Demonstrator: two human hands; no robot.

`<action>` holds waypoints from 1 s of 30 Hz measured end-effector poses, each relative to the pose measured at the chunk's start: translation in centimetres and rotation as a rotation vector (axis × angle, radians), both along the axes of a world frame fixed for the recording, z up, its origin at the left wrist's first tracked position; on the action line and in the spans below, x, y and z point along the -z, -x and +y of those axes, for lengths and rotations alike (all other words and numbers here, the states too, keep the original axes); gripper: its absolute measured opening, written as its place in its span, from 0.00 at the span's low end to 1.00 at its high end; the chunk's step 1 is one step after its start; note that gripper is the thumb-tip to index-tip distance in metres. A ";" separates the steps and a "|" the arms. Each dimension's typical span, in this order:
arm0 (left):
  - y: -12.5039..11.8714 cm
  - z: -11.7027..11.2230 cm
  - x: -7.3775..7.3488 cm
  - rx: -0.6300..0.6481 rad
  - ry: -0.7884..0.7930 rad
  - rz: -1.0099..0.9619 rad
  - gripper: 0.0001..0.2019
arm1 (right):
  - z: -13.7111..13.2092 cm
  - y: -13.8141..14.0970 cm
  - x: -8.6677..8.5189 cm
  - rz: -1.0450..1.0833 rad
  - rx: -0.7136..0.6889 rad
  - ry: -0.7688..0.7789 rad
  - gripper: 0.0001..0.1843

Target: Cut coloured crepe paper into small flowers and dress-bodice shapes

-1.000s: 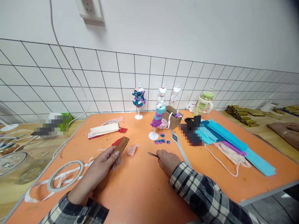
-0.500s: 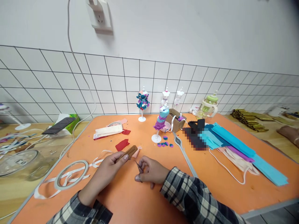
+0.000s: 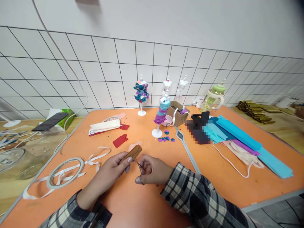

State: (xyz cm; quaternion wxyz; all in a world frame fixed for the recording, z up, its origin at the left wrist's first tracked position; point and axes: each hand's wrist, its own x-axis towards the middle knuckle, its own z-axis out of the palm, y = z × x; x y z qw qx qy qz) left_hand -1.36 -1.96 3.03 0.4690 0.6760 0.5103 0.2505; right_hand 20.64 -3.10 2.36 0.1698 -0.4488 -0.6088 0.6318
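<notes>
My left hand (image 3: 109, 169) is closed around a brown folded strip (image 3: 135, 152), whose far end sticks out past the thumb. In my right hand (image 3: 155, 169) is a small pair of scissors (image 3: 138, 164), with a finger loop at the thumb. The blades reach the lower right edge of the brown strip; whether they touch it I cannot tell. A pale pink scrap (image 3: 135, 145) lies just behind the strip, and a red scrap (image 3: 120, 140) lies farther left. Beyond my hands stands a small dress form (image 3: 161, 112) wrapped in blue and purple.
Left of my hands lies a roll of tape (image 3: 81, 164) with white ribbon. Another decorated form (image 3: 141, 93) stands by the wall. Purple-blue discs (image 3: 166, 139), a cardboard box (image 3: 178, 115), a green-lidded bottle (image 3: 213, 96) and blue strips (image 3: 239, 131) are ahead and right.
The view has tilted down, so the table items sit higher. My right hand has come closer to my left, bringing the scissors from apart to the brown strip's edge.
</notes>
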 end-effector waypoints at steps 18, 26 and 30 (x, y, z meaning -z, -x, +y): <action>-0.5 -0.3 -0.8 0.056 0.213 -0.179 0.21 | -0.1 0.0 0.2 0.169 0.067 0.077 0.29; -0.2 -0.7 -1.0 0.031 0.232 -0.197 0.21 | -0.2 0.0 -0.1 0.202 0.075 0.099 0.29; -0.5 -0.8 -0.9 0.048 0.252 -0.200 0.22 | -0.5 0.2 -0.1 0.211 0.071 0.114 0.28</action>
